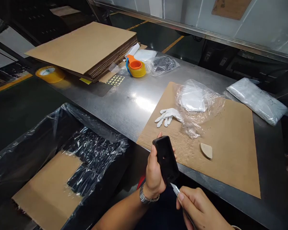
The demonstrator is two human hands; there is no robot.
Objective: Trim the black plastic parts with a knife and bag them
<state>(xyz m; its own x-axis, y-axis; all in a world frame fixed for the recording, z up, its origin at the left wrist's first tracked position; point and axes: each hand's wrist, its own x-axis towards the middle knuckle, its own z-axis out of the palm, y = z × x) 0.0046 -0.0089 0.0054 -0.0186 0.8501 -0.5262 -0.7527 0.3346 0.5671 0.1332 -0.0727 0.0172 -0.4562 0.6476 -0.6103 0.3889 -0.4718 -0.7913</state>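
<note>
Broadly, the steel table (105, 107) runs diagonally, a strip of its metal showing between the cardboard stack (86, 48) and the cardboard sheet (232, 143), whose near side lies close to the table's front edge. Just off that edge, the left hand (155, 175) wraps its fingers around the black case (166, 156), its hollow tilted upward, while the right hand (198, 204), thumb and fingers closed round a slim knife (175, 189), holds the blade at the case's lower end, contact unclear. Smaller still, dark marks show on the plastic packet (258, 99), and dark round labels fill the sticker sheet (115, 80), their print too small to read.
</note>
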